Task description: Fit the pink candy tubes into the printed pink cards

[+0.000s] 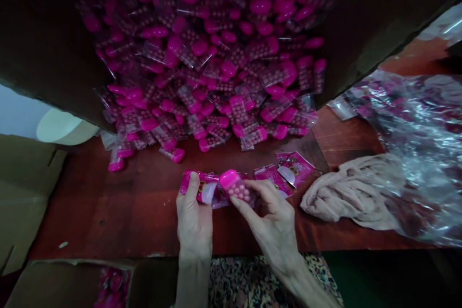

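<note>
My left hand (195,221) is closed on a pink printed sachet (202,187), thumb on top, near the front of the red-brown table. Just right of it, my right hand (272,219) pinches a small clear candy container (236,186) with a bright pink cap and round pink candies inside. The cap points up and left, close to the sachet. Several more pink sachets (298,169) lie on the table beyond my right hand. Behind both hands a large heap of the same pink-capped candy containers (216,82) spills onto the table.
Large cardboard walls (361,19) flank the heap. To the right are a crumpled beige cloth (353,192) and a shiny clear plastic bag (426,144) with pink contents. At left stand a pale bowl (65,127) and a cardboard box (29,192). Below, an open carton (72,286) holds pink pieces.
</note>
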The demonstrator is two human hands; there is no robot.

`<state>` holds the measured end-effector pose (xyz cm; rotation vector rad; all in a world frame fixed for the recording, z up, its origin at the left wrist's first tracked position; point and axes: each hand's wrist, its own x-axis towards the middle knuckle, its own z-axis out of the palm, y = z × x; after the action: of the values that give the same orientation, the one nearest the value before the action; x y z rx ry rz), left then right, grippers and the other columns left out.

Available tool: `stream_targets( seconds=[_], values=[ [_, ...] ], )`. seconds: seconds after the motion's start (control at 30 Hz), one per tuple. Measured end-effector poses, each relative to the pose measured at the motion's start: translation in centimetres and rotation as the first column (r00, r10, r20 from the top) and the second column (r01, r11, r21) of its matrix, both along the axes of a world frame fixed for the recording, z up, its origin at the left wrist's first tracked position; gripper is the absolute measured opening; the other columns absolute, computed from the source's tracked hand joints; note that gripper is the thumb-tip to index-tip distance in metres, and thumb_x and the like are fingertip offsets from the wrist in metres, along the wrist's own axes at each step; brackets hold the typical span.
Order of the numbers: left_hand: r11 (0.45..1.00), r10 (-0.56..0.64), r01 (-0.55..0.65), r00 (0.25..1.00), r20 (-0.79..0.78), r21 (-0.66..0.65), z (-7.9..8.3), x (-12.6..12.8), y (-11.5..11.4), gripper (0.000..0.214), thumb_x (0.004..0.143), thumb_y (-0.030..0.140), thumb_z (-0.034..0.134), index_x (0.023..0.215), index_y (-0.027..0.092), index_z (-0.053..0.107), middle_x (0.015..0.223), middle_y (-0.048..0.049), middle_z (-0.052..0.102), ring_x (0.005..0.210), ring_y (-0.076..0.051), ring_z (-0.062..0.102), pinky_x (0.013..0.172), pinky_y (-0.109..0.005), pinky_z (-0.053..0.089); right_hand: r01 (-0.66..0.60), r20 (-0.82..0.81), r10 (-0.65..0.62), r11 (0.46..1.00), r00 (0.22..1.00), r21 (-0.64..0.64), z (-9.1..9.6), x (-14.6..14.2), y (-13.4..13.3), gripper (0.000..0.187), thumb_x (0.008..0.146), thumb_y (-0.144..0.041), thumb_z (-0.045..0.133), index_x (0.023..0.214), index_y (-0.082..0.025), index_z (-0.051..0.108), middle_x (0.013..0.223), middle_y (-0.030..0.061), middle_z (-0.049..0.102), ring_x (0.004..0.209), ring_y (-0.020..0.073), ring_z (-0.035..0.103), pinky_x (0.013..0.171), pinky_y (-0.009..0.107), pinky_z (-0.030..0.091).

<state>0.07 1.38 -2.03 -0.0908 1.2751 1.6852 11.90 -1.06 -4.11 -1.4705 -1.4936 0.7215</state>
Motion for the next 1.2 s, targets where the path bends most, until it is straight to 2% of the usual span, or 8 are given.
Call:
stream_targets(
  seconds=[0.2, 0.3, 0.43, 0.5, 0.73, 0.83, 0.93, 1.2],
  values=[
    [0.999, -0.019, 0.021, 0.999, 0.046, -0.031, -0.2, 0.2, 0.0, 0.014, 0.059, 0.017, 0.077, 0.065, 0.015, 0.065, 0.061, 0.0013, 0.068, 0.055, -0.010, 0.061, 0.062, -0.023, 0.051, 0.034, 0.406, -0.060, 0.997, 0.912, 0.071, -1.0, 1.5, 1.3, 0.031, 0.086, -0.034, 0.051, 0.105, -0.013, 0.062, 0.096, 0.0151, 0.060, 0.091, 0.0303, 0.053, 0.078, 0.050, 0.047],
    [0.996, -0.087, 0.087, 0.995, -0.045, -0.002, -0.4, 0.5, -0.2, 0.018, 0.056, 0.021, 0.080, 0.062, 0.015, 0.063, 0.059, 0.0030, 0.065, 0.054, -0.009, 0.059, 0.059, -0.021, 0.050, -0.021, 0.184, 0.013, 0.999, 0.983, 0.039, 0.2, 0.8, 1.3, 0.034, 0.083, -0.035, 0.057, 0.111, -0.016, 0.060, 0.104, 0.0128, 0.060, 0.096, 0.0274, 0.054, 0.081, 0.046, 0.047],
    [0.973, -0.222, 0.229, 0.965, -0.138, 0.039, -0.4, 1.3, -0.8, 0.022, 0.055, 0.025, 0.080, 0.059, 0.013, 0.062, 0.055, 0.0039, 0.060, 0.052, -0.006, 0.053, 0.054, -0.016, 0.045, -0.179, -0.183, 0.167, 0.982, 0.969, -0.053, 1.5, -0.9, 1.0, 0.004, 0.080, -0.024, 0.063, 0.081, -0.020, 0.065, 0.076, 0.0013, 0.065, 0.072, 0.0166, 0.060, 0.065, 0.029, 0.050],
    [0.963, -0.254, 0.262, 0.960, -0.121, 0.062, -0.4, 1.4, -1.1, 0.021, 0.058, 0.028, 0.079, 0.061, 0.013, 0.064, 0.058, 0.0028, 0.062, 0.055, -0.007, 0.054, 0.056, -0.016, 0.045, -0.157, -0.203, 0.145, 0.987, 0.968, -0.043, 1.5, -1.3, 1.0, 0.012, 0.083, -0.019, 0.059, 0.071, -0.019, 0.062, 0.066, -0.0011, 0.062, 0.063, 0.0141, 0.058, 0.059, 0.025, 0.047],
    [0.969, -0.240, 0.241, 0.970, -0.027, 0.053, -0.6, 0.6, -1.4, 0.017, 0.062, 0.017, 0.077, 0.077, 0.014, 0.070, 0.076, -0.0024, 0.072, 0.068, -0.010, 0.063, 0.066, -0.020, 0.050, -0.106, 0.127, 0.091, 0.988, 0.988, 0.116, 0.3, 0.3, 1.7, 0.021, 0.092, -0.025, 0.044, 0.095, -0.016, 0.063, 0.081, 0.0067, 0.063, 0.076, 0.0198, 0.057, 0.067, 0.032, 0.048],
    [0.983, -0.174, 0.173, 0.984, 0.031, 0.055, -0.5, 0.2, -1.2, 0.014, 0.062, 0.016, 0.077, 0.075, 0.015, 0.070, 0.076, -0.0022, 0.073, 0.069, -0.011, 0.065, 0.066, -0.020, 0.051, -0.008, 0.480, -0.051, 0.993, 0.876, 0.119, -1.0, 1.2, 1.9, 0.030, 0.090, -0.034, 0.045, 0.103, -0.013, 0.061, 0.087, 0.0128, 0.060, 0.083, 0.0271, 0.051, 0.070, 0.041, 0.047],
    [0.991, -0.129, 0.124, 0.987, 0.095, 0.051, -0.4, 0.0, -1.0, 0.011, 0.063, 0.015, 0.076, 0.072, 0.016, 0.069, 0.071, -0.0006, 0.072, 0.065, -0.010, 0.065, 0.066, -0.020, 0.052, 0.002, 0.595, -0.052, 0.996, 0.802, 0.084, -2.1, 1.4, 1.7, 0.031, 0.090, -0.034, 0.043, 0.101, -0.012, 0.061, 0.083, 0.0124, 0.058, 0.079, 0.0276, 0.050, 0.068, 0.043, 0.047],
    [0.995, -0.075, 0.067, 0.990, 0.122, 0.070, -0.6, -0.1, -0.9, 0.010, 0.063, 0.017, 0.076, 0.070, 0.017, 0.069, 0.068, 0.0014, 0.072, 0.061, -0.009, 0.065, 0.069, -0.022, 0.053, 0.045, -0.001, -0.045, 0.996, 0.999, -0.075, 0.3, 0.9, 1.0, 0.018, 0.078, -0.028, 0.065, 0.094, -0.020, 0.062, 0.083, 0.0021, 0.060, 0.070, 0.0159, 0.059, 0.064, 0.030, 0.051]
  ],
)
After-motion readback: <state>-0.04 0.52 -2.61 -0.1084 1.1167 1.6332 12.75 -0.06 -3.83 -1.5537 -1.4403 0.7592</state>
